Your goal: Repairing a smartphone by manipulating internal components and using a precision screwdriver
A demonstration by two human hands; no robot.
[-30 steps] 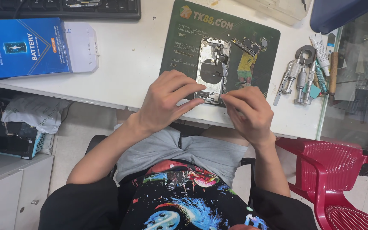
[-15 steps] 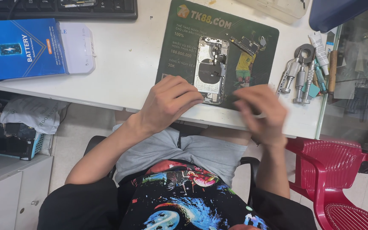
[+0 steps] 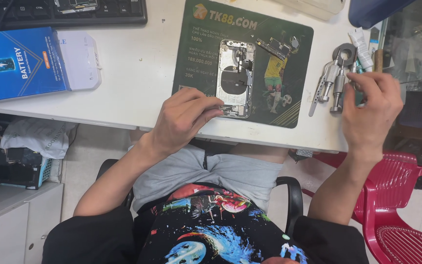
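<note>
Opened phone (image 3: 234,78) on mat (image 3: 196,58), tools (image 3: 335,80) right.

White table (image 3: 137,73) with green mat (image 3: 196,54)

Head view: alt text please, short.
A seated person's left hand rests on the lower edge of an opened phone housing lying on a green mat, while the right hand reaches among metal screwdrivers at the white desk's right side.

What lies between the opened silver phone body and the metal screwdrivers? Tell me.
In the head view, between the opened silver phone body and the metal screwdrivers lies a loose dark circuit board on the green mat.
</note>
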